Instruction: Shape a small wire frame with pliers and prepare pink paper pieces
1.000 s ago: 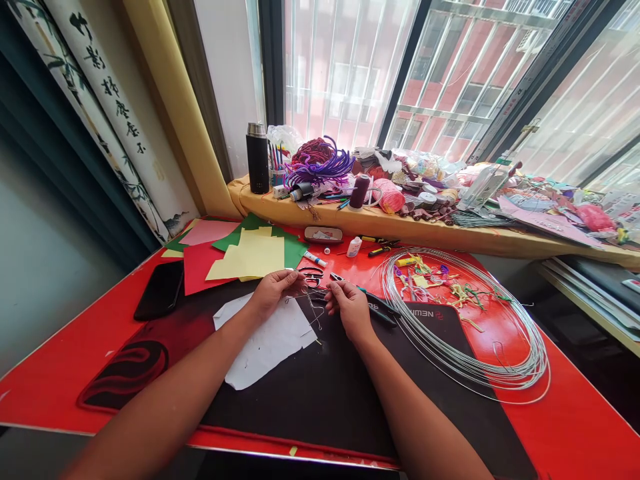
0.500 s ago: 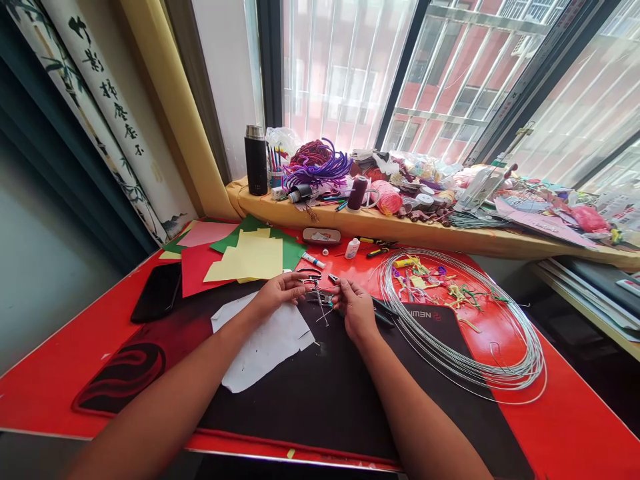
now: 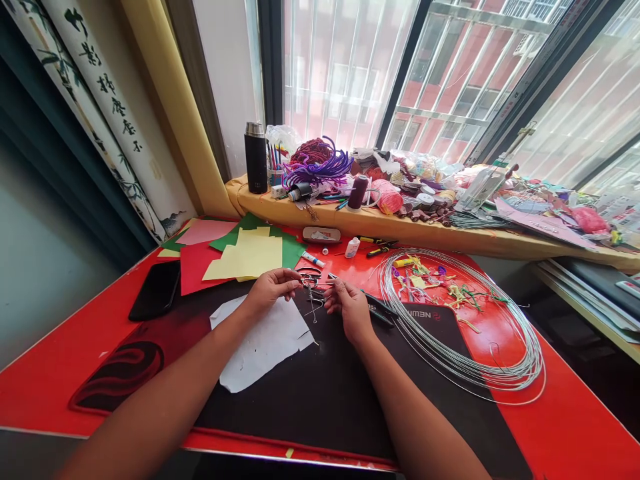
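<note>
Between my hands hangs a small bent piece of silver wire, its thin ends pointing down over the black mat. My left hand pinches its upper left part between thumb and fingertips. On the other side my right hand is closed, thumb against forefinger, at a thin end of the wire. Behind the wire lie scissors, partly covered by it. Dark-handled pliers rest just past my right hand. Below my left forearm is a torn white sheet of paper.
A large coil of silver wire lies at the right, around colourful scraps. Yellow paper, red and green sheets and a black phone are at the left. A small white bottle stands behind. The sill holds a thermos and purple cord.
The bent wire and its hanging ends have swung a little to the left. My left hand has shifted slightly left, and my right hand has turned a little, its fingers curling lower.
</note>
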The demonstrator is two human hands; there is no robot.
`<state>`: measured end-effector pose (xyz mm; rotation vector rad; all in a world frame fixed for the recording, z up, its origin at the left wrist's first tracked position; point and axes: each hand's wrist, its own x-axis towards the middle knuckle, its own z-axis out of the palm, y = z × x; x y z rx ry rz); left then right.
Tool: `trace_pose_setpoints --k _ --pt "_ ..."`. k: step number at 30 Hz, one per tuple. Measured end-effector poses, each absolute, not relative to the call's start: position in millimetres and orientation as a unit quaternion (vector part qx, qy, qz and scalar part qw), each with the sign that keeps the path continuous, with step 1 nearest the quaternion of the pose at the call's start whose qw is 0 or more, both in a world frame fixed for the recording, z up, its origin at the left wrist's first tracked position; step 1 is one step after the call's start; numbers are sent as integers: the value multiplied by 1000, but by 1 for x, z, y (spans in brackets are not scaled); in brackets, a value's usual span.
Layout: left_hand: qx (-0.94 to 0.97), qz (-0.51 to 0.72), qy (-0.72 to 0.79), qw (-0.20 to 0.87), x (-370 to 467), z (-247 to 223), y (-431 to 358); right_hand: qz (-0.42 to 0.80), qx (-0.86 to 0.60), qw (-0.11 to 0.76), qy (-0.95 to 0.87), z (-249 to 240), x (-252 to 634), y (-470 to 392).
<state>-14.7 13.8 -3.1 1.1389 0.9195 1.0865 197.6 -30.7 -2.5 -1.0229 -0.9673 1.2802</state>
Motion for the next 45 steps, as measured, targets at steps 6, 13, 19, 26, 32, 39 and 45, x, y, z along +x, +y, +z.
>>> trace_pose_setpoints --k 6,13,19,26,32,39,45 --pt "450 510 401 614 -19 2 16 511 -450 538 -498 -3 191 -35" --pt "419 503 402 640 -22 4 15 469 -478 498 -551 -8 186 -39" --pt "426 504 408 632 -21 0 15 465 -477 478 -573 -8 187 -40" --pt "417 512 390 642 -19 -2 14 471 -475 463 -581 -9 186 -40" --pt "380 500 346 697 -18 2 9 493 -480 487 -539 -5 187 -38" --pt "437 443 328 711 -7 -3 1 498 -472 492 -536 -2 187 -38" --pt "493 440 330 673 1 -4 -4 452 -479 465 -592 -7 185 -41"
